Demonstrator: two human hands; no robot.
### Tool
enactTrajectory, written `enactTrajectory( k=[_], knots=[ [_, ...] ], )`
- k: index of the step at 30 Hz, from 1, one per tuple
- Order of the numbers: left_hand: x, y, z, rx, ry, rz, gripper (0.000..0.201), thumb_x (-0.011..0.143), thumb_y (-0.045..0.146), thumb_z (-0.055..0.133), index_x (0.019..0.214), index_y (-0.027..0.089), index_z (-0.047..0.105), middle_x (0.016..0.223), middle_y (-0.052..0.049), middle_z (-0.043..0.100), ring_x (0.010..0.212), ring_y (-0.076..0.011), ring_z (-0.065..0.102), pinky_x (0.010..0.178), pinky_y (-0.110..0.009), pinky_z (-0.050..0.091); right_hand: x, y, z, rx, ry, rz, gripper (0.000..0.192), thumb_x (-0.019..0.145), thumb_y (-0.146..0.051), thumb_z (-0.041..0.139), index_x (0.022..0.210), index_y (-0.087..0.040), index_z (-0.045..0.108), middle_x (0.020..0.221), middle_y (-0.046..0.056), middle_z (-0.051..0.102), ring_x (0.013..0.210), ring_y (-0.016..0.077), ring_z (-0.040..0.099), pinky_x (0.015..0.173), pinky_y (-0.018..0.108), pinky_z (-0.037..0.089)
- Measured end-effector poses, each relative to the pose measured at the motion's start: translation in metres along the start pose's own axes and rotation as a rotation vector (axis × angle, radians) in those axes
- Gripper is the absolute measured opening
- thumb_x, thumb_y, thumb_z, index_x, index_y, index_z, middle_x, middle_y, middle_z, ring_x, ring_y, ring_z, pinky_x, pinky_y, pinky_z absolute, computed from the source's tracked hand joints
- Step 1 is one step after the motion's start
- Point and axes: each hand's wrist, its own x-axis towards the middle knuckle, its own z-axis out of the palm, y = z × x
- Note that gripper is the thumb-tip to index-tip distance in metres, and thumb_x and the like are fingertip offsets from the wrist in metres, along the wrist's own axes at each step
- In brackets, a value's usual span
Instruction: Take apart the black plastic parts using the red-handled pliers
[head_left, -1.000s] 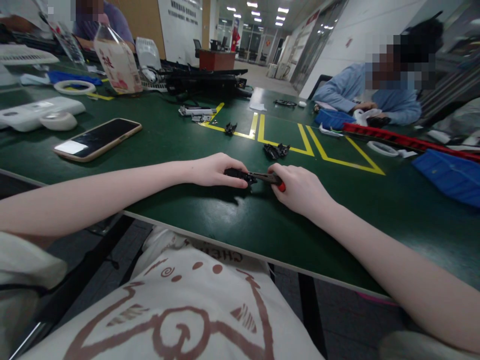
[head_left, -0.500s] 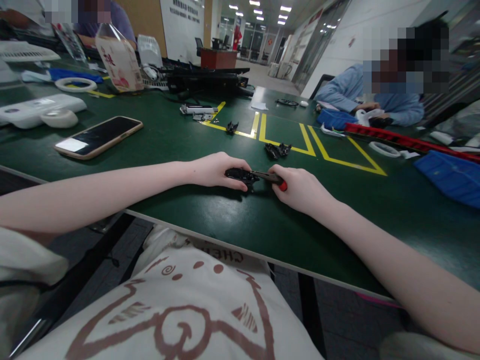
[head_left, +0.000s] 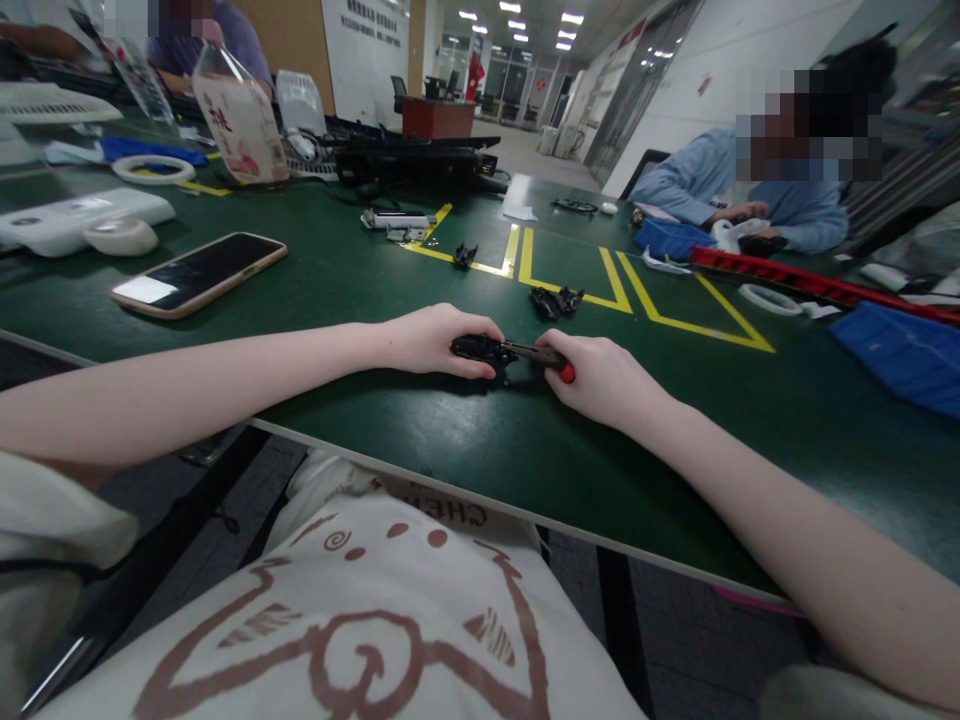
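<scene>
"What are the hands doing?"

"The left hand [head_left: 433, 340] is closed on a small black part [head_left: 480, 349], low over the green table [head_left: 337, 280]. The right hand [head_left: 600, 380] is wrapped around red-handled pliers [head_left: 541, 356], whose tip touches the part."

"What could go wrong?"

"I think the tip could slip and poke a finger if she pushes hard."

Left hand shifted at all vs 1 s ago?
No. The left hand keeps its grip on the small black part, at the same spot relative to the yellow tape lines.
</scene>
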Motion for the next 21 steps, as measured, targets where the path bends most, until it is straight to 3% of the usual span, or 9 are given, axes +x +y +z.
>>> enactTrajectory(
  k=[21],
  knots=[
    [-0.0006,0.0005,-0.0015,0.025,-0.015,-0.011,0.051,0.085,0.050,0.065,0.123,0.016,0.064,0.094,-0.004,0.073,0.074,-0.0141,0.064,0.066,-0.023,0.042,-0.0006,0.0006,-0.0007,-0.010,0.009,-0.012,0.029,0.088,-0.022,0.055,0.116,-0.020,0.062,0.103,0.010,0.074,0.090,0.0275,0.068,0.072,0.033,0.047]
  ],
)
